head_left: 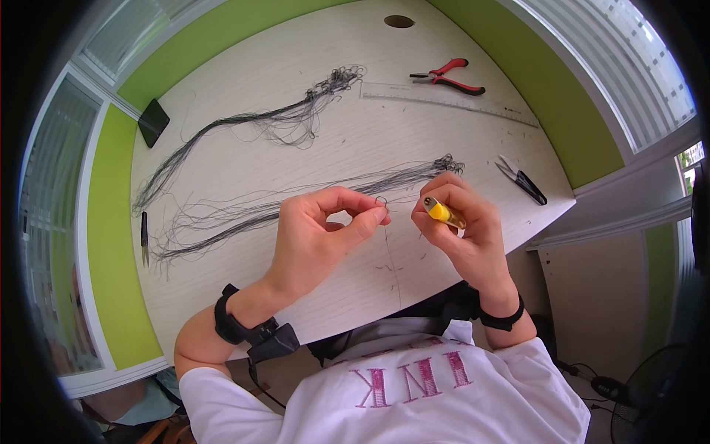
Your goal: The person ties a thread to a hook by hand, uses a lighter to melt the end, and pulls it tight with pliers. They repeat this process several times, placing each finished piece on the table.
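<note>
My left hand (322, 226) pinches a small dark ring (381, 201) between thumb and forefinger. A thin dark thread (392, 255) hangs from around those fingertips toward the table's front edge. My right hand (470, 226), a short way to the right, is closed around a yellow lighter (444, 212) whose metal end points up and left. No flame shows. Behind both hands lies a long bundle of dark threads (347, 186), with a cluster of small rings (446, 164) at its right end.
Farther back lies a second thread bundle (244, 118), also ending in rings (344, 80). Red-handled pliers (451, 76), a clear ruler (451, 100) and black thread snips (525, 181) lie to the right. A dark-handled pointed tool (144, 237) and a phone-like black slab (153, 123) are at left.
</note>
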`<state>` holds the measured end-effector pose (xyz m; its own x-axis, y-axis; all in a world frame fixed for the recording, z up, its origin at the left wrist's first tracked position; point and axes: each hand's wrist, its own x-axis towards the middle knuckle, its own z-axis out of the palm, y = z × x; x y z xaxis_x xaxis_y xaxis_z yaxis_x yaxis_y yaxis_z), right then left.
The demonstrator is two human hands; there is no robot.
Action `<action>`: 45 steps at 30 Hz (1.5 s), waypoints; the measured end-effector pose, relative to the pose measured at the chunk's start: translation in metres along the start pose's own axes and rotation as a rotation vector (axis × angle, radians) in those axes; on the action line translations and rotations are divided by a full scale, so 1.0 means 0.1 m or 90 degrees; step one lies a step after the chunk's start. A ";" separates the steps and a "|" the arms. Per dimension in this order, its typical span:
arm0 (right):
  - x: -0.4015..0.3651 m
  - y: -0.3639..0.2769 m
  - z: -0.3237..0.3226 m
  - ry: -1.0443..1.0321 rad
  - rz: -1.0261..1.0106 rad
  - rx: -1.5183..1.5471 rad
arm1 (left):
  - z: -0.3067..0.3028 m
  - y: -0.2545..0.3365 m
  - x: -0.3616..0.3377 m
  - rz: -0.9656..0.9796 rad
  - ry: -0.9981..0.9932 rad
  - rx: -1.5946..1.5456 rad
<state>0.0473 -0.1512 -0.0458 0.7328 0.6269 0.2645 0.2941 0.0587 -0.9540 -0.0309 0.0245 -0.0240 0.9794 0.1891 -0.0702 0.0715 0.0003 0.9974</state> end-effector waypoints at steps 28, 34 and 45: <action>-0.19 0.22 -1.15 0.224 0.108 -0.673 | 0.04 -0.05 0.00 0.014 -0.009 -0.095; -0.19 -0.12 -0.64 0.297 0.016 -0.260 | 0.05 -0.06 -0.01 0.019 -0.002 -0.086; -0.26 -0.23 0.29 -0.039 0.375 0.457 | 0.08 -0.03 -0.04 0.102 0.034 -0.088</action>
<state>0.0033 -0.1463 -0.0353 0.6037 0.7471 -0.2782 -0.5797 0.1718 -0.7965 -0.0339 0.0161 -0.0270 0.9646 0.2492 0.0865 -0.1144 0.0998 0.9884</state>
